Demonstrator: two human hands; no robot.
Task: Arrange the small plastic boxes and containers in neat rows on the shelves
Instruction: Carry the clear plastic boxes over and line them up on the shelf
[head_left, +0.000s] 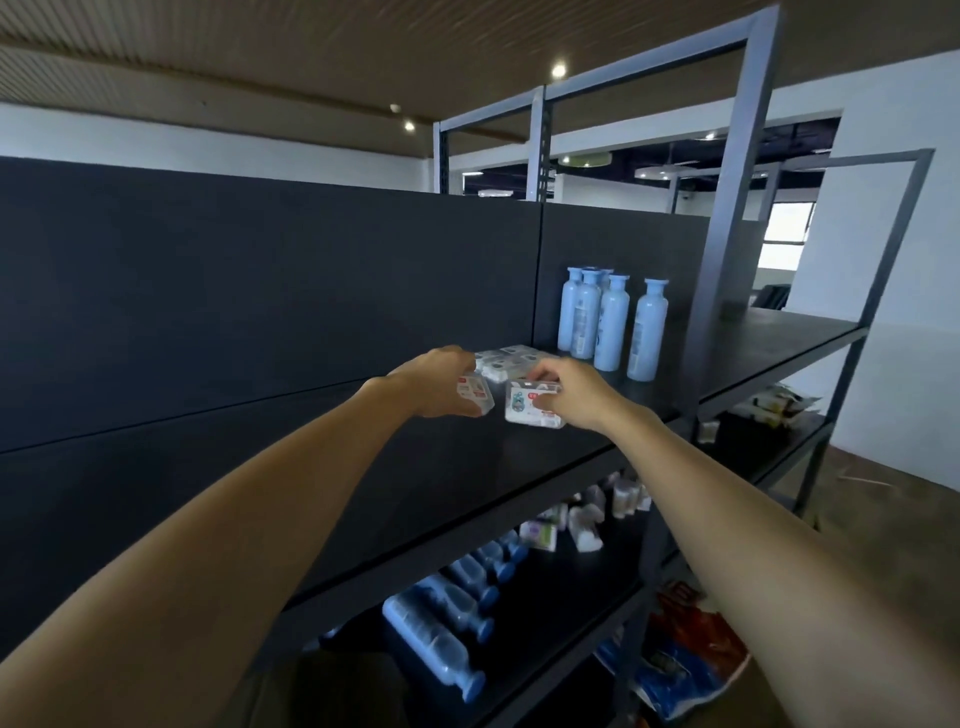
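Note:
Both arms reach onto the dark upper shelf (363, 467). My left hand (436, 382) grips a small clear plastic box (110, 397) with red-and-white labels at the shelf's middle. Just to its right, my right hand (571, 392) holds another clear plastic box (527, 410) by its right edge. The two boxes stand side by side, a small gap between them. Behind them lie several more small clear boxes (506, 361) in a flat group on the same shelf.
Several upright light-blue bottles (610, 327) stand at the shelf's back right. On the lower shelf lie more blue bottles (457, 597) on their sides and loose small containers (587, 519). A dark back panel (260, 291) closes the shelf. Bags (680, 660) sit on the floor.

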